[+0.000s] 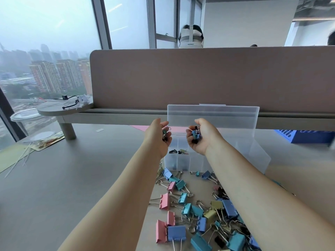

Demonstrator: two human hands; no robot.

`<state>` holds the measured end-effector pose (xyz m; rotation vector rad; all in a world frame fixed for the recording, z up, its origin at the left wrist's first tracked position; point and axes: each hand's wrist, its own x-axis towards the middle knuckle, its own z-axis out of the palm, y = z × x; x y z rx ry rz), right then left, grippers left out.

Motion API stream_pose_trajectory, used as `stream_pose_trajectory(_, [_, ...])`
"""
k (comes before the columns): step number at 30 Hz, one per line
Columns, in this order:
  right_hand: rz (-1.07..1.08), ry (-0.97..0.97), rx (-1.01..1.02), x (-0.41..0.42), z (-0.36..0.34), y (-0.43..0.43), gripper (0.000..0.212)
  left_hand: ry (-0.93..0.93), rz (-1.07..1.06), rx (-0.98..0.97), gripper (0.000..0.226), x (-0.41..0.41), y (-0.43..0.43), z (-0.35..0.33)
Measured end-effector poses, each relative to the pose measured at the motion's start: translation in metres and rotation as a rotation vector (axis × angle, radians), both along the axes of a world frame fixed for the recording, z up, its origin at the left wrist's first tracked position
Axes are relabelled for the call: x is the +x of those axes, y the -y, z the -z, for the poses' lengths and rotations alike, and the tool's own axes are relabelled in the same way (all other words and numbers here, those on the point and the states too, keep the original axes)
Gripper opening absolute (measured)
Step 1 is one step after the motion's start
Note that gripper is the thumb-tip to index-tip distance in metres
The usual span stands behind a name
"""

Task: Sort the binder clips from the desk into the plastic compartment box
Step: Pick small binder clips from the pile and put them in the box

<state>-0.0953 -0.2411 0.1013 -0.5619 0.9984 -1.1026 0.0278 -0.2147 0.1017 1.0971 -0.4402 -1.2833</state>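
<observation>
Over the open clear plastic compartment box (183,161) on the grey desk (72,178), the left hand (158,137) and right hand (204,136) each curl round a cluster of small dark and blue binder clips (195,136), with large pastel binder clips (195,211) heaped nearer

Two bare arms are all that shows of the person. The left forearm (116,196) and the right forearm (262,192) are uncovered as far as the view reaches, from its bottom edge to the wrists. The wide lens draws them long, broad at the bottom and narrowing toward the wrists. Their surface looks smooth and even. The left hand (159,136) and the right hand (201,136) are bare too. The fingernails are too small to make out.
</observation>
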Motion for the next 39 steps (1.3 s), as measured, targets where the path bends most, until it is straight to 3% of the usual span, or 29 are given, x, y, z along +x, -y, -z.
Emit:
stream_pose_trajectory(8, [0.106, 0.137, 0.014, 0.011, 0.006, 0.001, 0.028, 0.282, 0.047, -0.021, 0.040, -0.008, 0.003, -0.001])
stream_pose_trajectory(13, [0.120, 0.073, 0.008, 0.018, 0.006, 0.003, 0.031, 0.330, 0.097, -0.046, 0.047, -0.008, 0.003, -0.001])
stream_pose_trajectory(21, [0.022, 0.108, -0.016, 0.023, 0.004, 0.000, 0.041, 0.301, 0.203, -0.103, 0.066, -0.005, 0.002, 0.003])
stream_pose_trajectory(28, [-0.079, 0.104, -0.051, 0.025, 0.007, -0.004, 0.052, 0.279, 0.238, -0.121, 0.066, -0.003, -0.004, 0.004])
stream_pose_trajectory(39, [-0.195, -0.132, -0.106, 0.000, 0.004, -0.006, 0.083, 0.325, 0.194, -0.175, 0.067, -0.002, -0.015, 0.006])
